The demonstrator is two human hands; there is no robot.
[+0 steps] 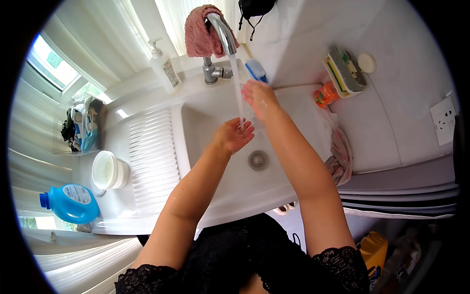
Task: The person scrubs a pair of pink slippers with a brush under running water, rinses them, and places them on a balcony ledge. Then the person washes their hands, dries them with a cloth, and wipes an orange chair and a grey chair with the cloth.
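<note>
A stream of water [238,88] falls straight down from the curved metal tap [220,34] at the back edge of the white sink [205,127]; its long axis is vertical, and it points into the basin, a little behind the round drain [258,160]. The left hand [234,135] is inside the basin with the palm turned up and the fingers loosely spread, holding nothing; the water lands on its fingertips. The right hand [259,98] is raised just beside the stream on its right side, also relaxed and not gripping anything, and it looks wet.

A pink cloth [200,32] hangs over the tap. A white pump bottle [164,68] stands on the back left corner of the counter, and a blue brush [255,70] lies at the back edge just behind the right hand. A white bowl [108,170] and a blue detergent bottle [71,202] are near the left edge. An orange container [324,95] stands near the right rim of the sink.
</note>
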